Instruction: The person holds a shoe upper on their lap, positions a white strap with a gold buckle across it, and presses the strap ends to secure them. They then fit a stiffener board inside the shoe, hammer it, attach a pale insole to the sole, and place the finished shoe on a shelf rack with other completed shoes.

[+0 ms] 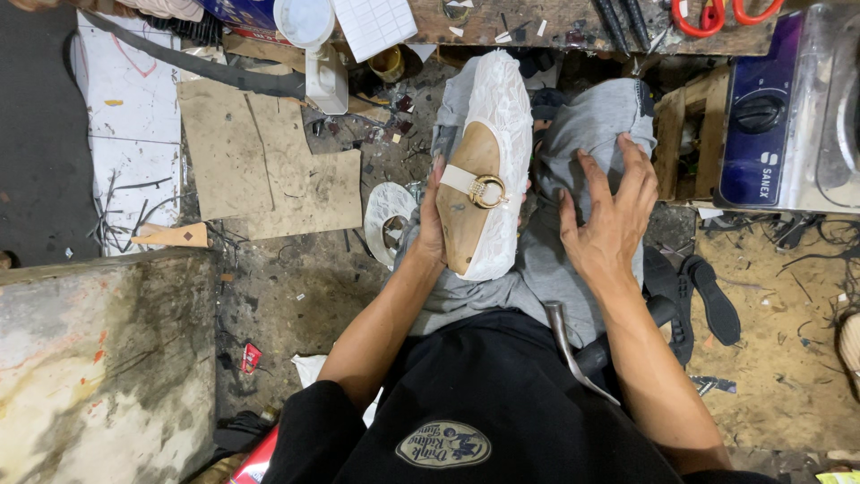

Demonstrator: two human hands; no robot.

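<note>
My left hand (433,218) grips a shoe form (484,161) from its left side, resting it on my left knee. The form is wrapped in white lace fabric, with a tan insole facing up and a white strap with a gold ring buckle (486,190) across it. My right hand (609,215) lies with fingers spread on my right knee, on the grey trousers (591,125), holding nothing. A metal tool with a curved handle (566,345) lies in my lap between my arms.
Cardboard sheets (269,161) and scraps cover the dirty floor at left. A stained slab (98,358) stands at lower left. A small purple oven (788,108) and a wooden crate (685,134) are at right, black soles (712,300) below them. A cluttered workbench edge (537,22) with red scissors (726,16) runs along the top.
</note>
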